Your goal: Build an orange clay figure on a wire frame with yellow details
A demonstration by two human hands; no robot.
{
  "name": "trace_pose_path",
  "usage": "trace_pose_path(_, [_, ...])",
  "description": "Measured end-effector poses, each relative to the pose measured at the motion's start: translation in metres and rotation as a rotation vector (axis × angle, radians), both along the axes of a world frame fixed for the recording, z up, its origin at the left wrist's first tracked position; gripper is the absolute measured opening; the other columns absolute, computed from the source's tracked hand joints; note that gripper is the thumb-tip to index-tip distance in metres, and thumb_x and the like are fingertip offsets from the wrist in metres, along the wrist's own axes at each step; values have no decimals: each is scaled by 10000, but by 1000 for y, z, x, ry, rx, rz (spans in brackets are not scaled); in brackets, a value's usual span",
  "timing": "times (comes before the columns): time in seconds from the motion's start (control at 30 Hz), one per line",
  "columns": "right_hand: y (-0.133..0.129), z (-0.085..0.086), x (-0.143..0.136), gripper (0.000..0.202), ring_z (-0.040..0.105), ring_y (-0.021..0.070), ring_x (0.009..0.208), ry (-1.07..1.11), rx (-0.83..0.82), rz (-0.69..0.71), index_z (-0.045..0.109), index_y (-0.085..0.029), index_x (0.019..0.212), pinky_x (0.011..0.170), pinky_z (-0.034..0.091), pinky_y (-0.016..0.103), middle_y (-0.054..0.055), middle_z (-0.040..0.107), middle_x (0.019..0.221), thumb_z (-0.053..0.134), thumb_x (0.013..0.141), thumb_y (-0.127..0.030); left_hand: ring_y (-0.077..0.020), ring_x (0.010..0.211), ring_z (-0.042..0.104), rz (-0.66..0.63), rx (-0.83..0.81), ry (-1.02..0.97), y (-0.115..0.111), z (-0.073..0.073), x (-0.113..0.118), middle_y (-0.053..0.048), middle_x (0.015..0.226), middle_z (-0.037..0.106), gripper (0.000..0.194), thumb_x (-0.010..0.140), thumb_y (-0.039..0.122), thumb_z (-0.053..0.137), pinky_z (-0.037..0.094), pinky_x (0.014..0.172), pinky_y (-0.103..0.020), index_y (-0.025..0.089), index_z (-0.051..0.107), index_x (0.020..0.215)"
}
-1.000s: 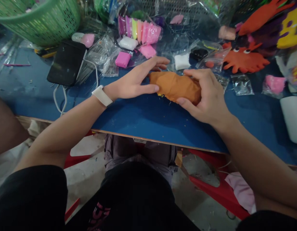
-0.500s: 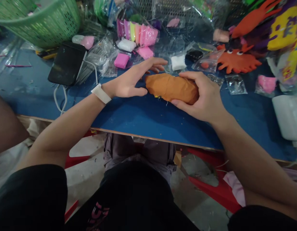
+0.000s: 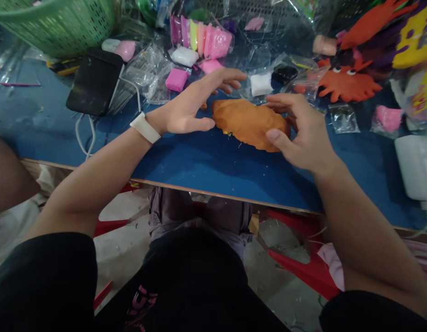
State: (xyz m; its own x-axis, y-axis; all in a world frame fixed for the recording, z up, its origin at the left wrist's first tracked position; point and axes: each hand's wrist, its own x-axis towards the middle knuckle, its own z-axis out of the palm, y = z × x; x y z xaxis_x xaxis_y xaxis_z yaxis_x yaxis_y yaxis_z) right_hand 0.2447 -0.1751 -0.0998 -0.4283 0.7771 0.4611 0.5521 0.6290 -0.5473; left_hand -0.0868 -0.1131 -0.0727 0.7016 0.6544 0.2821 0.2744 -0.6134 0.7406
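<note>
An orange-brown, lumpy oblong piece (image 3: 249,123) lies on the blue table (image 3: 199,161), with small yellow bits at its lower left edge. My left hand (image 3: 195,99) is beside its left end, thumb and fingers spread, holding nothing. Around the right end curves my right hand (image 3: 303,131), its thumb over the near side and its fingers at the far side, loosely apart. Whether the right fingertips press on the piece is hard to tell. A small orange bit shows behind my left hand.
Left: a green basket (image 3: 71,27) and a black device (image 3: 95,82) with a white cable. Behind: bagged pink clay (image 3: 177,80) and a white packet (image 3: 261,84). Right: an orange crab figure (image 3: 350,83) and a white bottle (image 3: 417,166).
My right hand has loosened its hold on the orange-brown piece and shifted right, its thumb lifting from the lower edge. The view has moved slightly. My left hand stays spread.
</note>
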Motion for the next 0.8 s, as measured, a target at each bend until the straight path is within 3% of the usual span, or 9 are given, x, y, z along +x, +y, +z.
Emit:
trace_pose_path(0.1, [-2,3,-1,686,803,476,1346,-25,-24,13,656,-492,1595,1033,711,721,82,808,1515,836,977,-729,-417,1624,575,-22,25,50,0,2,2,-120,1739,628,919,829,622,798,560,1320,-582,349,588,1681])
trace_pose_path(0.2, [-5,6,-4,580,796,470,1349,-66,-46,-7,706,-489,1528,1069,703,726,65,816,1503,846,991,-659,-416,1626,595,12,15,128,2,1,4,-126,1680,667,955,748,468,818,619,1232,-521,364,602,1672])
trace_pose_path(0.3, [-4,4,-3,557,824,461,1292,-22,-30,-23,740,-448,1489,1013,728,693,69,844,1436,862,976,-628,-429,1619,601,21,19,145,3,1,3,-136,1611,705,991,734,425,838,629,1194,-518,370,590,1692])
trace_pose_path(0.4, [0,-1,0,508,842,462,1265,48,-26,-44,751,-444,1472,939,742,669,71,856,1405,849,996,-592,-436,1616,603,47,25,160,1,0,2,-143,1567,719,1008,759,480,903,635,1176,-509,373,572,1705])
trace_pose_path(0.47, [2,-4,3,464,840,463,1277,67,-32,-63,752,-459,1461,916,742,668,70,857,1404,836,1018,-571,-438,1636,579,51,83,148,-2,-4,5,-157,1630,675,1039,785,562,956,616,1231,-524,353,552,1719])
trace_pose_path(0.57, [2,-4,2,479,851,452,1250,95,-39,-76,775,-412,1423,860,740,618,92,874,1372,890,979,-549,-419,1698,488,66,249,114,-8,-12,17,-180,1791,532,1056,845,624,978,462,1424,-575,304,514,1738])
trace_pose_path(0.63, [2,-2,0,506,868,434,1205,145,-59,-84,804,-346,1380,815,724,553,116,893,1326,946,924,-515,-407,1706,463,112,319,129,-12,-18,26,-182,1807,504,1029,858,573,984,397,1473,-588,296,510,1728])
trace_pose_path(0.7, [3,-1,-2,522,885,408,1123,197,-82,-98,831,-298,1331,778,697,503,130,910,1264,987,879,-506,-402,1702,474,143,330,149,-15,-22,33,-173,1784,511,954,875,472,950,415,1466,-584,303,522,1710])
trace_pose_path(0.8, [10,-2,-1,543,878,363,935,249,-95,-142,855,-295,1266,711,655,476,125,923,1147,978,865,-639,-385,1720,471,128,323,102,-16,-22,35,-192,1762,509,876,878,293,839,424,1468,-572,255,533,1697])
